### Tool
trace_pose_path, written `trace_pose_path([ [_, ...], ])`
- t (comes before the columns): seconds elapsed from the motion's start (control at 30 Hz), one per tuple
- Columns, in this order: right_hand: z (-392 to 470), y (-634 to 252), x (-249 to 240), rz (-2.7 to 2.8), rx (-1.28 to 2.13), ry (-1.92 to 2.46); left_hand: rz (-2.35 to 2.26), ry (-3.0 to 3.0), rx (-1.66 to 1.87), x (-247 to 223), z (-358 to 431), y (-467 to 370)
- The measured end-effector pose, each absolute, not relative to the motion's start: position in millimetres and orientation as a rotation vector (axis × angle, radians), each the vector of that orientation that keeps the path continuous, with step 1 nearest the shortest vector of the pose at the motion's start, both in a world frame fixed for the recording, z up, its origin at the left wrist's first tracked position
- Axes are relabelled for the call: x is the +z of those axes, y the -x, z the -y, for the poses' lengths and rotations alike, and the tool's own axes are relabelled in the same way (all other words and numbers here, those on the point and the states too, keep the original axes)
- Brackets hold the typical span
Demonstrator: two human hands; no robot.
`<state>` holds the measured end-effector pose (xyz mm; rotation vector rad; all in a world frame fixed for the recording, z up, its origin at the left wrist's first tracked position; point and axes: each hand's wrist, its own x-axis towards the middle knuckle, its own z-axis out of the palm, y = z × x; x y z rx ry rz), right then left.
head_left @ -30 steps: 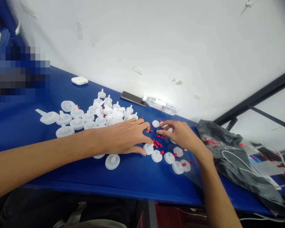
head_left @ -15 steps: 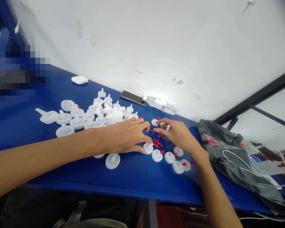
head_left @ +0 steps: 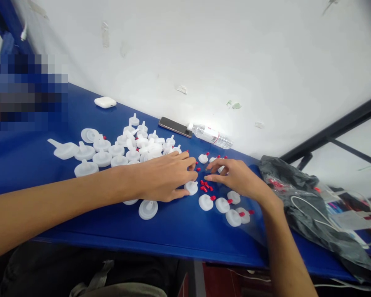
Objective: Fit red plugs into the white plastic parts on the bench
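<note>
My left hand has its thumb and fingers closed around the edge of a white round plastic piece with a short spout. To its right, my right hand hovers with thumb and forefinger apart, and I see nothing between them. Just below its fingertips lies a small heap of red caps. Several white pieces with red tips lie around that hand, among them one white piece in front and another behind. Under and left of my left forearm spreads a pile of white spouted pieces without red tips.
A phone and a clear plastic bottle lie along the wall. A white earphone case sits at the back left. A dark plastic bag with cables covers the right end of the blue table.
My right hand has drawn back to the right, away from the white piece at the back. My left hand has barely moved, its fingers nearer the white piece.
</note>
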<state>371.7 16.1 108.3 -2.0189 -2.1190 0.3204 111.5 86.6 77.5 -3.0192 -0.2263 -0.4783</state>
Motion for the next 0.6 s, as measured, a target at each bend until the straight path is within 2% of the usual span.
trace_pose_path([
  [0.23, -17.6, -374.3, 105.1, 2.117, 0.429, 1.964, 0.235, 3.011, -0.474, 77.5, -86.1, -111.5],
  [0.6, -14.0, -369.8, 109.7, 2.082, 0.343, 1.878, 0.252, 2.987, -0.486, 72.1, -89.3, -110.7],
])
